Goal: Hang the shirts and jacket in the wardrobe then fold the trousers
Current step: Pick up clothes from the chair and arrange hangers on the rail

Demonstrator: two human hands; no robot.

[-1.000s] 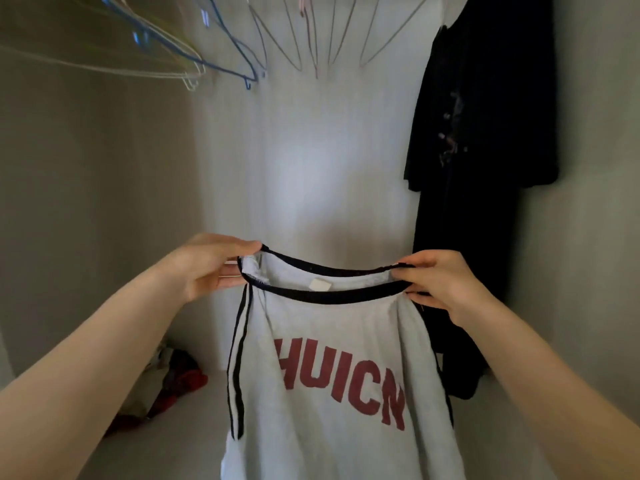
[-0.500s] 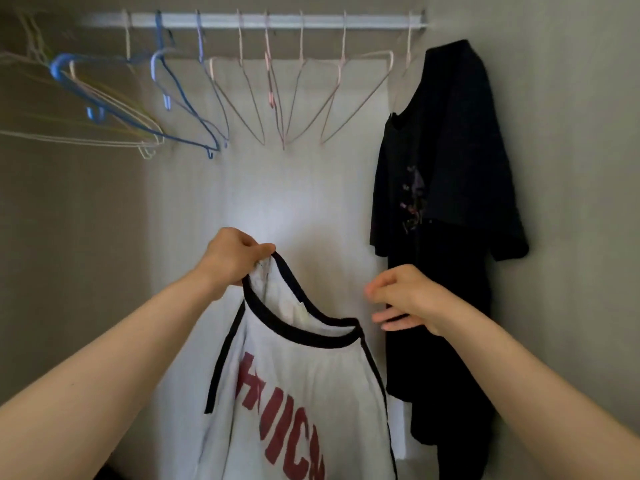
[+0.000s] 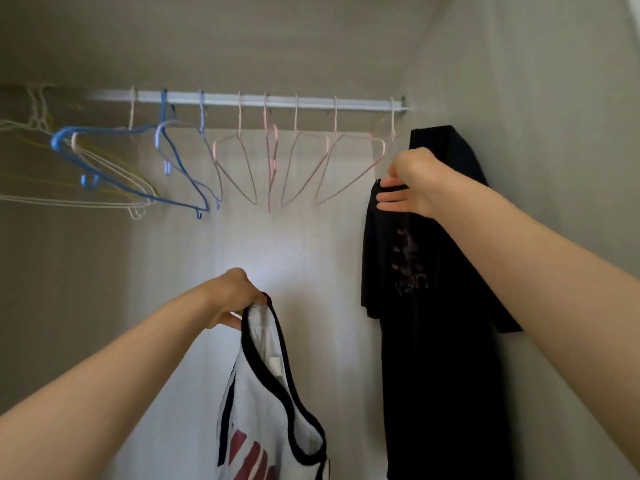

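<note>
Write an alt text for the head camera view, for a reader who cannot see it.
A person's left hand holds a white shirt by its black collar inside a wardrobe, while the right hand reaches up to a hanging black shirt. Empty hangers hang on the rail above.

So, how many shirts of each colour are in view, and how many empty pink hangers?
Black short-sleeved shirt, hanging: 1
White shirt with black trim, gripped by the left hand: 1
Empty pink wire hangers: 4
Total: 6
</note>
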